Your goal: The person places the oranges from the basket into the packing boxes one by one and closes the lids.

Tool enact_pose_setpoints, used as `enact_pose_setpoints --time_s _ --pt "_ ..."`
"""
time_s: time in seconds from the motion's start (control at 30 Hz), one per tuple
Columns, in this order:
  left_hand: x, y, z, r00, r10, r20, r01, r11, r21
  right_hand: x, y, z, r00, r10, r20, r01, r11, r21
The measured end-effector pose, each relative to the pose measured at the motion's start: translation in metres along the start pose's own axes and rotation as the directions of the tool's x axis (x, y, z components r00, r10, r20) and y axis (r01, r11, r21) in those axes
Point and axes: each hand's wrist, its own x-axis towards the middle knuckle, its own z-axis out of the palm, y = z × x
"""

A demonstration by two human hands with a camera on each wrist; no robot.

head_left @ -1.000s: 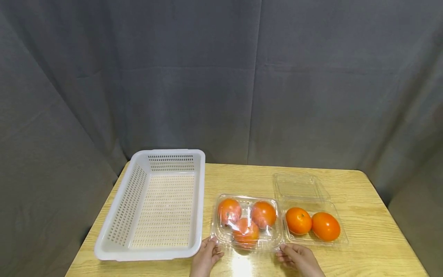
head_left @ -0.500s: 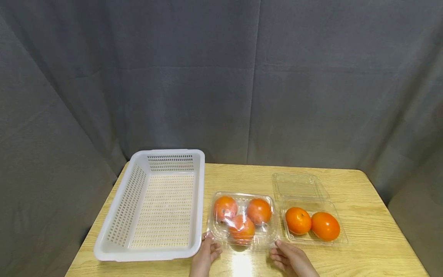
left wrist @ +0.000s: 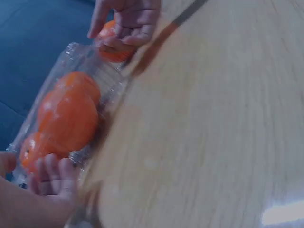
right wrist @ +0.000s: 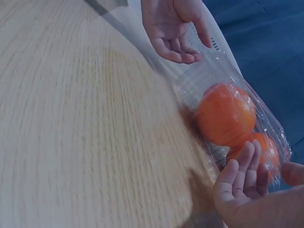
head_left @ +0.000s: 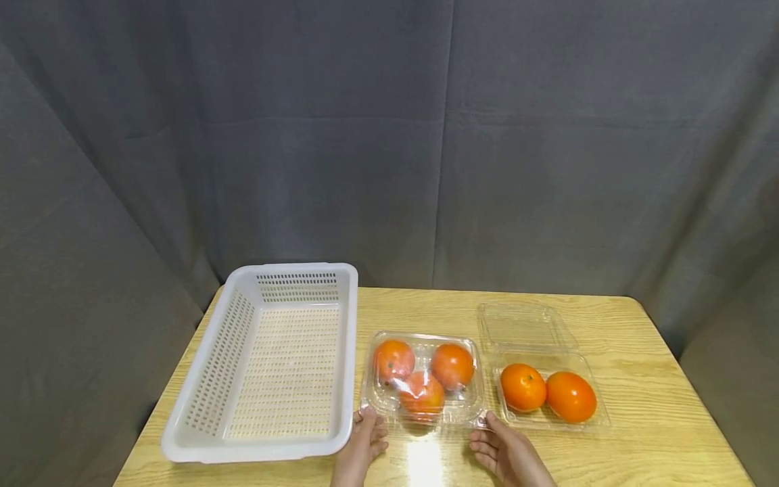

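Note:
A closed clear plastic clamshell box [head_left: 447,412] with three round orange-red fruits [head_left: 452,366] lies mid-table. My left hand [head_left: 360,446] is at its near left corner, thumb by the rim. Opposite it, my right hand [head_left: 508,450] stands at the near right corner, thumb up and fingers loosely bent. In the right wrist view the right hand's fingers [right wrist: 244,175] lie beside the box end, thumb apart from them. The left wrist view shows the left hand [left wrist: 50,190] likewise spread around the other end. Whether skin touches plastic is hard to tell.
An opened clamshell box [head_left: 528,328] to the right holds two orange-red fruits [head_left: 571,397], its lid folded back. At left stands a white perforated basket [head_left: 351,365], very close to the left hand. A dark grey curtain [head_left: 389,149] hangs behind the wooden table [head_left: 645,379].
The closed clamshell box has shifted left and slightly away from me. Both hands followed it; the right hand moved left, and its fingers now look looser at the corner.

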Motion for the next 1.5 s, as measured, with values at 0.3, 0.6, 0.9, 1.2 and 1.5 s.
enact_pose_setpoints --time_s 0.3,0.6,0.9,1.2,1.5 --pt "-0.014 -0.003 0.013 0.966 -0.086 0.245 0.078 0.996 0.044 -0.01 -0.006 -0.012 0.998 -0.002 0.063 0.01 0.993 -0.117" --pt "-0.019 -0.011 0.048 0.93 -0.093 0.357 0.024 0.981 0.192 -0.026 -0.008 -0.024 1.0 -0.02 -0.005 0.018 0.948 -0.317" --pt "-0.02 -0.014 0.094 0.898 -0.1 0.429 0.012 0.979 0.202 -0.037 -0.013 -0.047 0.998 -0.026 -0.063 0.0 0.926 -0.378" --pt "-0.022 -0.03 0.131 0.912 -0.139 0.385 0.086 0.985 0.152 -0.049 -0.029 -0.072 0.992 -0.036 -0.119 -0.017 0.908 -0.42" --pt "-0.019 -0.041 0.159 0.944 -0.087 0.318 0.087 0.996 0.016 -0.062 -0.061 -0.089 0.95 -0.111 -0.292 -0.068 0.84 -0.539"
